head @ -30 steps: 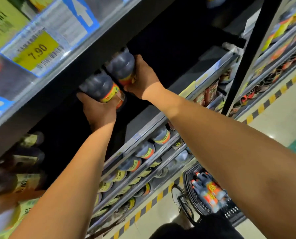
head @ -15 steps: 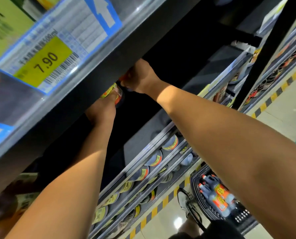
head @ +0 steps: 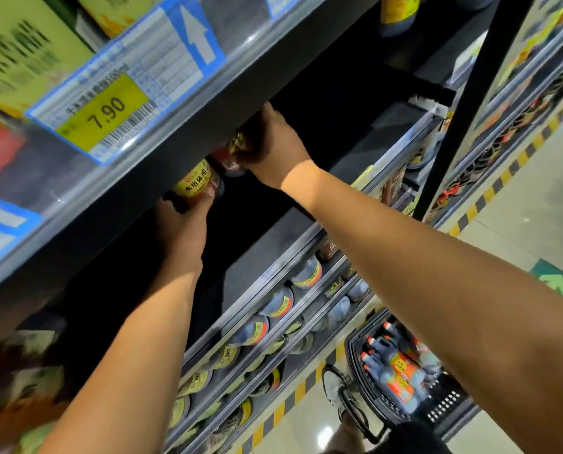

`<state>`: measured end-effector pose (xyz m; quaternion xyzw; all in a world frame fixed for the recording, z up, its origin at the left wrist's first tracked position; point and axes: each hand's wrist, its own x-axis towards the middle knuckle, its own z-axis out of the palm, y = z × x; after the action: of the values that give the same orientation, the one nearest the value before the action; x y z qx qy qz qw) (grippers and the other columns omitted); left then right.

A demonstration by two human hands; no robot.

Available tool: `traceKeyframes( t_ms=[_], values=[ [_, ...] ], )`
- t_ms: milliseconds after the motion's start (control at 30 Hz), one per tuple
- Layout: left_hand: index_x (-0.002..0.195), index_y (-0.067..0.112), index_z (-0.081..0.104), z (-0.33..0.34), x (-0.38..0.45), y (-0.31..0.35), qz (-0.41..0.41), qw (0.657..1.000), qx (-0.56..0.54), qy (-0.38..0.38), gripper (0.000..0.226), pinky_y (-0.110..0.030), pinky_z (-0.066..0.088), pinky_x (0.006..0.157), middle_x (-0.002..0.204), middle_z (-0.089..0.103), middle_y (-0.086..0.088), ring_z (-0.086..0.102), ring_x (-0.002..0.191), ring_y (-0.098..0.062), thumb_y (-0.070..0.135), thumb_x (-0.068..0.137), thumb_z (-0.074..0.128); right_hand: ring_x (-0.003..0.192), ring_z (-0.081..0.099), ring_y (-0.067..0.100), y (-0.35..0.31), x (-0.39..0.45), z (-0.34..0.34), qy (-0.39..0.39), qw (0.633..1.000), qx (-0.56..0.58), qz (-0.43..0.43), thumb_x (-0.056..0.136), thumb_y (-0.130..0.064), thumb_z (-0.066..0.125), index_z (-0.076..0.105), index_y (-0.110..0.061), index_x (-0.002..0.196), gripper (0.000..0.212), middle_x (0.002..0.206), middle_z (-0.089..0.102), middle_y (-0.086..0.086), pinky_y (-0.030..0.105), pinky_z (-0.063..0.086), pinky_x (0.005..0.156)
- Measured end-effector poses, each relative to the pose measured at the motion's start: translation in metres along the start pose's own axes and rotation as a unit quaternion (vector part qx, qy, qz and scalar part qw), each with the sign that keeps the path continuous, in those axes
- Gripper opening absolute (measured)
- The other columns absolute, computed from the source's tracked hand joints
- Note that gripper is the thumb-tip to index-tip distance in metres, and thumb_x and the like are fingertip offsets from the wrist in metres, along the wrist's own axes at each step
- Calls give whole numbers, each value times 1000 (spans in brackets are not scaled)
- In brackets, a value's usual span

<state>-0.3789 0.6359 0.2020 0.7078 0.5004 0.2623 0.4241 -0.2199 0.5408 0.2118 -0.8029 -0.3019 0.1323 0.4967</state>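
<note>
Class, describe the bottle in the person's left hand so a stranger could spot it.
Find the yellow 7.90 price tag on the shelf edge. Below and right of it, the left hand grips a dark bottle. Unlike the neighbouring bottle in the right hand, its yellow label faces the camera.

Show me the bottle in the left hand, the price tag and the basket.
bottle [head: 193, 185]: head view, yellow label.
price tag [head: 105, 113]: head view, yellow patch.
basket [head: 444, 409]: head view, perforated wall.

Dark left bottle [head: 195, 185], yellow label, tipped back under the shelf [head: 162, 158] edge. Dark right bottle [head: 229, 160] just beside, mostly hidden.
</note>
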Motion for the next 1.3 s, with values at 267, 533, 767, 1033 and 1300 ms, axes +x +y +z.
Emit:
traceKeyframes(
  t_ms=[267,533,767,1033,1300],
  values=[
    [155,17,48,-13,-174,15,298,949,3,-103,51,-40,36,125,156,49,7,43,151,-11,21,105,58,146,46,9,77,-172,-98,160,981,106,-24,103,-25,67,46,-14,154,56,154,51,-2,34,39,121],
    [157,26,47,124,-266,-86,262,865,161,-396,61,-36,37,122,162,43,3,38,153,-14,57,104,53,138,49,17,259,-319,-146,125,953,3,274,98,-42,68,43,-23,154,64,152,50,1,45,45,115],
    [144,25,57,230,-276,-219,80,809,323,-485,64,-45,50,107,145,59,-7,57,133,-31,66,94,54,105,64,23,374,-414,-133,133,902,-21,410,90,-14,78,66,-8,127,39,114,69,4,29,46,84],
    [120,4,64,340,-287,-367,-89,793,316,-514,34,-34,47,77,98,58,-6,60,93,-19,27,98,74,119,65,39,503,-454,-55,85,852,-26,516,85,-15,78,63,-3,128,47,126,70,20,30,42,83],
    [136,24,60,488,-279,-520,-263,801,236,-483,96,-46,57,100,128,73,2,72,113,-24,63,51,82,108,64,25,625,-473,13,32,820,-37,570,88,-20,74,56,-9,137,53,126,68,10,24,41,84]
  ],
)
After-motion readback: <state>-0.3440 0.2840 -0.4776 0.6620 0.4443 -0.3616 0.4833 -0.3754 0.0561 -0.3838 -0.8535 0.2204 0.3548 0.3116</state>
